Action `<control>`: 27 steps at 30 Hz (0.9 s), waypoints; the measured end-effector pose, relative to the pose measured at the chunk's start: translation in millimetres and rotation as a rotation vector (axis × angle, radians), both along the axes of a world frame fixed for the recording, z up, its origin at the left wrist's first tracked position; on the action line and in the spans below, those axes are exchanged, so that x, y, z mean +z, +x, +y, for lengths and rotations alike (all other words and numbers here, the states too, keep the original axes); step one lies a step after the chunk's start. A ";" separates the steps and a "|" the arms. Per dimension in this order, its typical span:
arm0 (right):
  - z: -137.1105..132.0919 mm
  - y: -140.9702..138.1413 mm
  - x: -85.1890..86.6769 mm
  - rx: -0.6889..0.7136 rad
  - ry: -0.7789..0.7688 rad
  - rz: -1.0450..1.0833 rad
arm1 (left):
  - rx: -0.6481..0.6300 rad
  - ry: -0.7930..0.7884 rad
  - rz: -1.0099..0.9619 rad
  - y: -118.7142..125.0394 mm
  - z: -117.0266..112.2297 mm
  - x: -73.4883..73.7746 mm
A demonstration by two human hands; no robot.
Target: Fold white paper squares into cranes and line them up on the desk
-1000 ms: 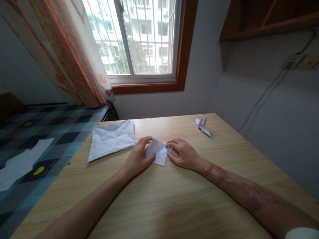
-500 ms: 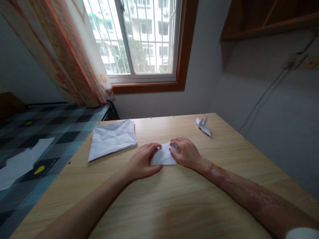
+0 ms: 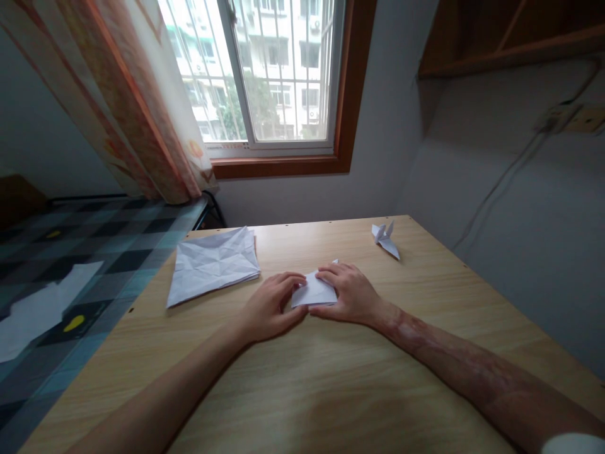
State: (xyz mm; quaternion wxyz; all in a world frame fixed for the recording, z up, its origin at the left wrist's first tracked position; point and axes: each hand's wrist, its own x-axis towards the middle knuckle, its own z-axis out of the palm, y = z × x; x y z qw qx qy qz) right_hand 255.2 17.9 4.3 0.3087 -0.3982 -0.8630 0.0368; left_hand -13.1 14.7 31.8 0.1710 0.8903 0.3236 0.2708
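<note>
A small folded white sheet of paper (image 3: 314, 292) lies on the wooden table between my two hands. My left hand (image 3: 274, 302) grips its left side, with the thumb at the near edge and the fingers at the far edge. On the right side, my right hand (image 3: 348, 294) holds it the same way, thumb along the near edge and fingers over the top. A corner of the paper pokes out beyond the right fingers. Parts of the paper under both hands are hidden.
A stack of creased white paper (image 3: 215, 265) lies at the table's back left. A folded paper crane (image 3: 386, 239) sits near the back right corner of the table (image 3: 283, 391). Loose white paper (image 3: 42, 309) rests on the checked bed (image 3: 127, 233) to the left.
My right thumb has moved down to the paper's near edge, and the right fingers reach further over it. The near edge has shifted slightly away from me. My left hand has hardly moved.
</note>
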 end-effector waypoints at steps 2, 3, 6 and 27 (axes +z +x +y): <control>0.1 0.6 -0.1 0.005 0.023 -0.037 | 0.001 0.032 0.023 -0.4 1.4 -2.1; 0.2 1.0 -0.3 0.005 0.040 -0.052 | 0.000 0.049 0.035 -0.8 2.4 -3.8; 1.1 2.2 -1.6 0.031 0.090 -0.091 | -0.007 0.096 0.061 -2.2 5.7 -9.5; 1.4 0.0 -3.8 0.025 -0.001 0.041 | -0.037 0.390 0.149 3.3 -2.8 -12.6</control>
